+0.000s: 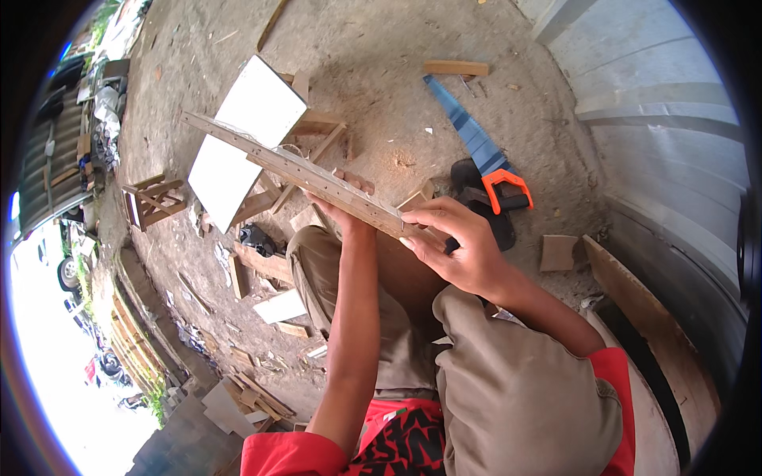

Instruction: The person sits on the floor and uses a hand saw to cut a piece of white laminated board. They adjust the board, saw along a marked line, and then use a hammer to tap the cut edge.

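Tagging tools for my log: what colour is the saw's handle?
The handle is orange with black, seen best in the head view.

Gripping 1 long wooden strip (298, 171) in the left hand (344, 214), touching its near end with the fingers of the right hand (464, 244). Showing 1 white board (226, 174) behind the strip's far part and, to the strip's right, 1 saw (475, 141) with a blue blade and an orange handle.

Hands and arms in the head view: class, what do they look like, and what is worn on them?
The left hand and right hand are bare, without gloves. Red sleeves leave both forearms uncovered; no watch or bracelet shows.
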Motion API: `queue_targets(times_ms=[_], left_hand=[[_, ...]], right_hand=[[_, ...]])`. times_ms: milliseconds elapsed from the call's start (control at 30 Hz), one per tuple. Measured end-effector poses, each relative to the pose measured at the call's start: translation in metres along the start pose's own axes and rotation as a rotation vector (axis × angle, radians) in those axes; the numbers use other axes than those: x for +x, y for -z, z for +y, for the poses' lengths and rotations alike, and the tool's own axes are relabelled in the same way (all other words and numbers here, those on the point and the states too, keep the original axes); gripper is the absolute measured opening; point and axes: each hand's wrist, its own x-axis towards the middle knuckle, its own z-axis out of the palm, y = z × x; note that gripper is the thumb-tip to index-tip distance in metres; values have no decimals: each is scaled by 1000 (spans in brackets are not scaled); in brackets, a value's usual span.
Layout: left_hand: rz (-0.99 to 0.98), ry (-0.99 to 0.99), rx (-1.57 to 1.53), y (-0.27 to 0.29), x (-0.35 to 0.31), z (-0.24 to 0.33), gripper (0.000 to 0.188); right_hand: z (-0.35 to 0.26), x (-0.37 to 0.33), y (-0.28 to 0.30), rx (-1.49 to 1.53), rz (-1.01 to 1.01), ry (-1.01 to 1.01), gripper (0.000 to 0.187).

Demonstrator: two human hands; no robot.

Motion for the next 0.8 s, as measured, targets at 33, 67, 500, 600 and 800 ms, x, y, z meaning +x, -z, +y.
queue_targets(times_ms=[33, 67, 500, 600, 800], left_hand=[[14, 3, -7, -2, -2, -2, 71], [42, -21, 4, -3, -4, -2, 70], [-53, -45, -87, 10, -25, 30, 67], [-60, -68, -55, 15, -23, 30, 65], [382, -148, 213, -38, -28, 24, 57]], right_hand=[[2, -2, 0, -23, 24, 40, 32], [4, -3, 0, -45, 48, 80, 33], [8, -9, -13, -322, 132, 281, 32], [7, -8, -14, -312, 134, 267, 28], [33, -9, 7, -115, 195, 116, 18]])
